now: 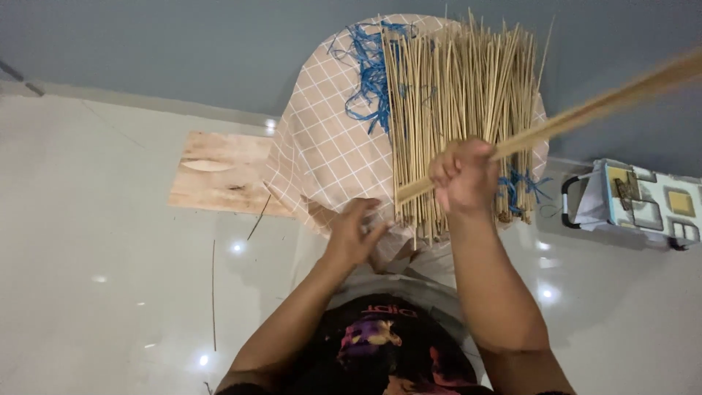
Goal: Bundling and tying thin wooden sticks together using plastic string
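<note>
My right hand (463, 175) is closed in a fist around a small bunch of thin tan sticks (585, 111) that slants up toward the upper right and is blurred by motion. My left hand (353, 232) is empty, fingers apart, at the near edge of a pink checked cloth (325, 143). On that cloth lies a flat mat of many tan sticks (457, 102), laid side by side and bound with blue string (369, 73) along its left edge and again at its lower right corner.
A pale wooden board (219, 172) lies on the glossy white floor (110, 256) to the left, with a few loose sticks (213, 292) nearby. A patterned box with a black handle (643, 205) sits at the right. A grey wall (183, 44) runs behind.
</note>
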